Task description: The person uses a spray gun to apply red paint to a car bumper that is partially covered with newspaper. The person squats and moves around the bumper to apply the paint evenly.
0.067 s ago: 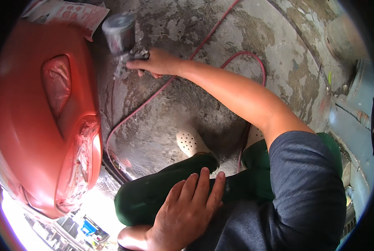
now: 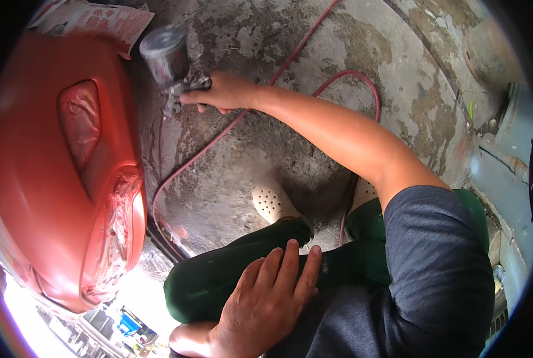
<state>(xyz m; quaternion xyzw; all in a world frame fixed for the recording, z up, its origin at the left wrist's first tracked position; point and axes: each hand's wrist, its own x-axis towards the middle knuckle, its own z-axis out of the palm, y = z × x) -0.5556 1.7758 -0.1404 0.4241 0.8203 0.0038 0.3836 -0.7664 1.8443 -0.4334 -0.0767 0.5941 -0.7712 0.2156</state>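
My right hand (image 2: 223, 93) is closed round the handle of a spray gun (image 2: 177, 92), its arm stretched out to the far left. A dark, translucent paint cup (image 2: 166, 58) with a grey lid sits on top of the gun. The nozzle end points toward a red-painted car bumper (image 2: 28, 149) on the left, apart from its surface. Crinkled masking film (image 2: 80, 122) covers openings in the bumper. My left hand (image 2: 266, 298) lies flat near my green-trousered thigh (image 2: 236, 259), its fingers stretched out with nothing in them.
A pink-red hose (image 2: 204, 149) loops over the stained concrete floor (image 2: 362, 48). Printed paper (image 2: 114, 21) lies behind the bumper. My pale, holed clogs (image 2: 269, 201) stand in the middle. Along the right runs a pale blue panel (image 2: 511, 173), with a rounded column-like object (image 2: 493, 53) beyond it.
My right hand has shifted the spray gun slightly left and nearer to me, with its cup tilting a little more to the left. My left hand stays in place.
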